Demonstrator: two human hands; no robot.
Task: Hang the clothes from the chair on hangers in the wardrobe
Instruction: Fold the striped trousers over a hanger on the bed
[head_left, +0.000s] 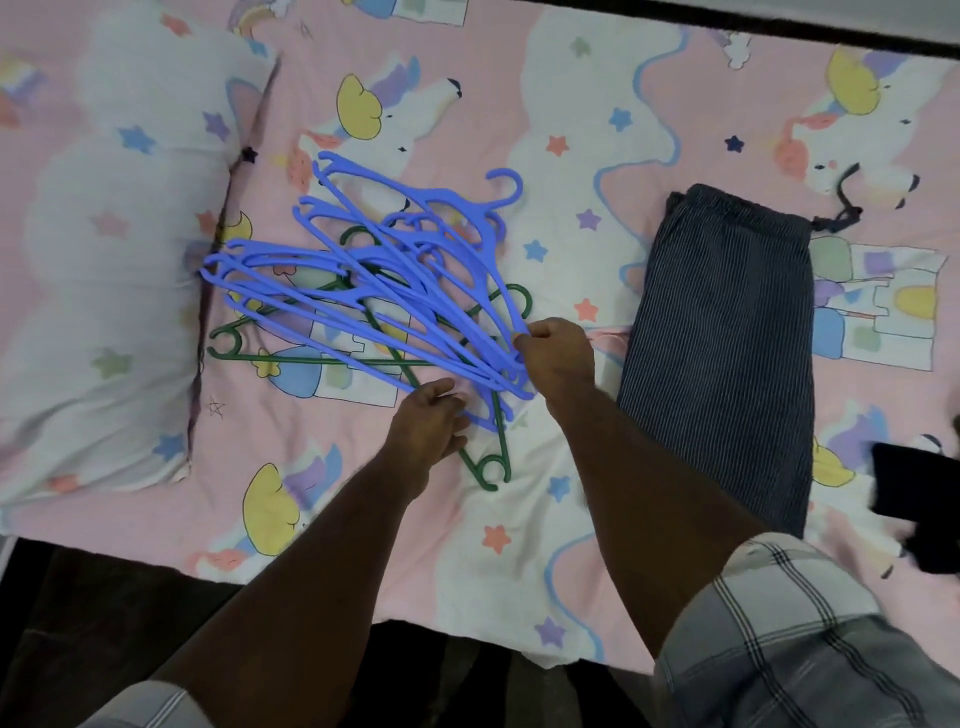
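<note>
A tangled pile of several blue hangers (395, 260) lies on the bed, with a few green hangers (311, 359) underneath. My right hand (556, 353) pinches the near ends of the blue hangers at the pile's right corner. My left hand (426, 426) reaches into the pile's near edge, its fingers curled around a blue hanger end above a green hanger (488, 467). To the right lies a folded pair of dark striped trousers (722, 343) with a drawstring (844, 208).
The bed has a pink unicorn-print sheet (519, 571). A matching pillow (104, 260) lies at the left. A dark garment (919, 509) sits at the right edge. The bed's near edge drops to a dark floor (78, 623).
</note>
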